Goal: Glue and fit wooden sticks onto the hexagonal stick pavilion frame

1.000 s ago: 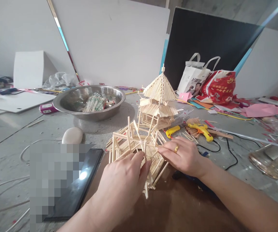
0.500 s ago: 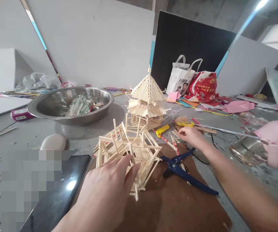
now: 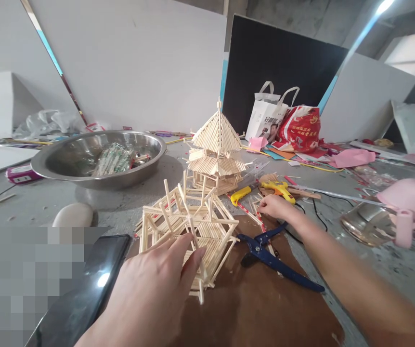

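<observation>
My left hand (image 3: 153,274) reaches in from the front, with thumb and forefinger closed around a stick of the open stick frame (image 3: 222,236). That frame, built from thin pale wooden sticks, rests on a brown board (image 3: 265,308); my hand hides its near left part. Over at the right, my right hand (image 3: 275,207) has its fingers drawn together among loose sticks (image 3: 256,205); whether one is between them is too small to tell. Close beside it lies a yellow glue gun (image 3: 281,190). Blue-handled cutters (image 3: 265,250) lie between the frame and my right forearm.
Behind the frame stands a stick pagoda (image 3: 217,135) with a pointed roof. To the left are a steel basin (image 3: 131,176) holding wrapped sticks, a pale rounded object (image 3: 73,215) and a phone (image 3: 102,270). A yellow handle (image 3: 240,195), a pink-lidded container (image 3: 406,207) and bags (image 3: 299,127) stand or lie rightward.
My right hand has shifted slightly left and nearer among the loose sticks, uncovering more of the glue gun. The left hand keeps its hold. The whole view has slid slightly left.
</observation>
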